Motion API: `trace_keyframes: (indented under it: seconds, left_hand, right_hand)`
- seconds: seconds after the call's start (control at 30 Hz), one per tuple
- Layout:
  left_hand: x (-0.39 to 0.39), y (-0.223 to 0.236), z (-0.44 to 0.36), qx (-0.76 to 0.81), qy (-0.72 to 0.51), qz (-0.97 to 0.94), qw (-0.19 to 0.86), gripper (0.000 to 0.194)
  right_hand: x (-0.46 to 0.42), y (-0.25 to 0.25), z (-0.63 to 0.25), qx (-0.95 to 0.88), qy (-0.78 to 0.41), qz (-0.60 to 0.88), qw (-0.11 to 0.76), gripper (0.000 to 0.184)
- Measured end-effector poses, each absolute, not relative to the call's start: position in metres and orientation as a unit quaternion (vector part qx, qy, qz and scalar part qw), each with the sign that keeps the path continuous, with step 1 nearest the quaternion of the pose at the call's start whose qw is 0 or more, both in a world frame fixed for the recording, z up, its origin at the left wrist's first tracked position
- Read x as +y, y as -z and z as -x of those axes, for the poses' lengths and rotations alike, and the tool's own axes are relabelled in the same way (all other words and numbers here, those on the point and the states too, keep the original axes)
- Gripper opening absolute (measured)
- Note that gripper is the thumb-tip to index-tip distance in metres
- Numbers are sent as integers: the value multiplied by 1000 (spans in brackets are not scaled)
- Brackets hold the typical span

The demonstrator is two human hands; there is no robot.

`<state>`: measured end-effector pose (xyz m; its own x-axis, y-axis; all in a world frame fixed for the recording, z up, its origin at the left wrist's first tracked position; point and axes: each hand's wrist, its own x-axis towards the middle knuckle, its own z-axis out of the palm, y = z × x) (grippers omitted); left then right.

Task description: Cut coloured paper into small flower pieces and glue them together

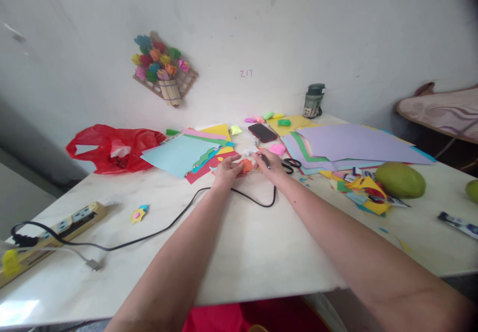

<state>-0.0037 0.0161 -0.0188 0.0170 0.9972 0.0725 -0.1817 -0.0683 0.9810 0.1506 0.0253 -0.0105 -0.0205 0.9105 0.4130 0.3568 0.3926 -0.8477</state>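
Observation:
My right hand (272,166) is closed around a dark pen (266,161), its fingertips at the right edge of a small orange paper piece (246,166). From the left, my left hand (225,171) holds that same orange piece with thumb and fingers, low over the table. Crumpled white material (249,150) lies just beyond my fingertips. Beside my right hand are black-handled scissors (292,165) and a pink lump (277,149). A red sheet with yellow cut-outs (201,170) lies beyond my left hand.
Coloured sheets (179,154) lie left, more sheets (336,143) right. A phone (262,132) and a bottle (313,101) stand farther back. A black cable (164,228) runs from a power strip (67,227). Paper scraps (368,195), a green fruit (400,180) and a red bag (112,148) flank the workspace.

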Motion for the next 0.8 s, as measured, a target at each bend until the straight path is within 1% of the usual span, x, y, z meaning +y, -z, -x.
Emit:
trace_keyframes:
  seconds: [0.1, 0.23, 0.37, 0.57, 0.7, 0.8]
  left_hand:
    - [15, 18, 4, 417, -562, -474, 534, 39]
    - [14, 17, 5, 406, -560, -481, 539, 48]
    - [15, 17, 5, 399, -559, -486, 541, 44]
    - [15, 18, 5, 394, -552, -494, 543, 42]
    - [14, 19, 4, 387, -552, -499, 545, 46]
    - [14, 19, 4, 391, -545, -497, 550, 47]
  right_hand:
    - [27, 12, -153, -644, -314, 470, 515, 29]
    - [29, 13, -151, -633, -379, 453, 500, 28]
    - [32, 16, -149, -608, -428, 451, 495, 25]
    - [33, 20, -148, -620, -449, 404, 501, 25]
    - [34, 23, -149, -636, -405, 401, 520, 18]
    - [38, 28, -149, -636, -386, 399, 536, 19]
